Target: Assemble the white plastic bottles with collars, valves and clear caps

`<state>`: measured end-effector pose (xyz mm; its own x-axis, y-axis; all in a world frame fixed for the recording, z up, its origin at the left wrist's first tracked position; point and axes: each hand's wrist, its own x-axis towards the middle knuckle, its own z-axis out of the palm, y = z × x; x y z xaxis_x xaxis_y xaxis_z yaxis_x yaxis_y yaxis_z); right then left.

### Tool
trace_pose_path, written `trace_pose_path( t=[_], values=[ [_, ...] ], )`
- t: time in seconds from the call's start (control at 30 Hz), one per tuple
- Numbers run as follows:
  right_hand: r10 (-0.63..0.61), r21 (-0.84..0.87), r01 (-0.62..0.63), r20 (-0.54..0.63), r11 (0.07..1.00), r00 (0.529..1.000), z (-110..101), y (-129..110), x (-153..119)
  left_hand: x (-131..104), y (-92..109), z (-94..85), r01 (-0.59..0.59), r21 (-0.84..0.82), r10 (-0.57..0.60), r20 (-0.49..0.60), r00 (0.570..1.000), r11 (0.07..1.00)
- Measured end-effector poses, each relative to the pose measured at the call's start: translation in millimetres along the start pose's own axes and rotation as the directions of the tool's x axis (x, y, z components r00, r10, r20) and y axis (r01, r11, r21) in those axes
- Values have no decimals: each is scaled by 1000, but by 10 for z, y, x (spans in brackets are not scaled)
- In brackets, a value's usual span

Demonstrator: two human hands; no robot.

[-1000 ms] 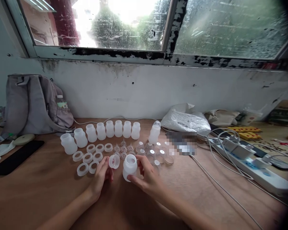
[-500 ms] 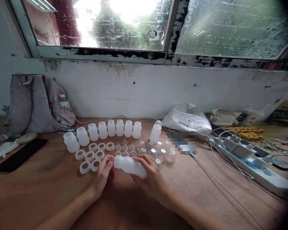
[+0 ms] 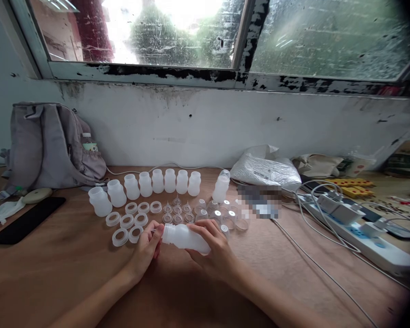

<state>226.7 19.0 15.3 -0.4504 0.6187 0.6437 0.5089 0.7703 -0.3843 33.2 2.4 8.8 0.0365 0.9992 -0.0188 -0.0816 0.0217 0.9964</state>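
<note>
Head view: the right hand (image 3: 216, 248) is clamped around a cloudy bottle (image 3: 186, 238) lying sideways just above the desk (image 3: 54, 273); the left hand (image 3: 146, 248) pinches its neck, where the ring is hard to make out. Upright bottles (image 3: 146, 183) behind look empty

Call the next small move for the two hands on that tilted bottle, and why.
Probably a twist of the ring at the bottle's neck. The right hand grips the white bottle on its side, neck pointing left, and the left hand has its fingers at that neck, where a ring seems to sit. Whether it is fully threaded cannot be told. Loose rings lie just left.
</note>
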Motion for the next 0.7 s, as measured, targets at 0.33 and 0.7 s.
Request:
trace_pose_path(
  t=[0.33,0.7],
  values=[
    [123,163,-143,125,976,984,-82,-102,37,-26,36,-2,-30,-9,30,27,999,1000],
    [257,141,-276,138,951,957,-25,-47,33,44,102,-94,-20,-238,13,-31,999,971]
  ],
)
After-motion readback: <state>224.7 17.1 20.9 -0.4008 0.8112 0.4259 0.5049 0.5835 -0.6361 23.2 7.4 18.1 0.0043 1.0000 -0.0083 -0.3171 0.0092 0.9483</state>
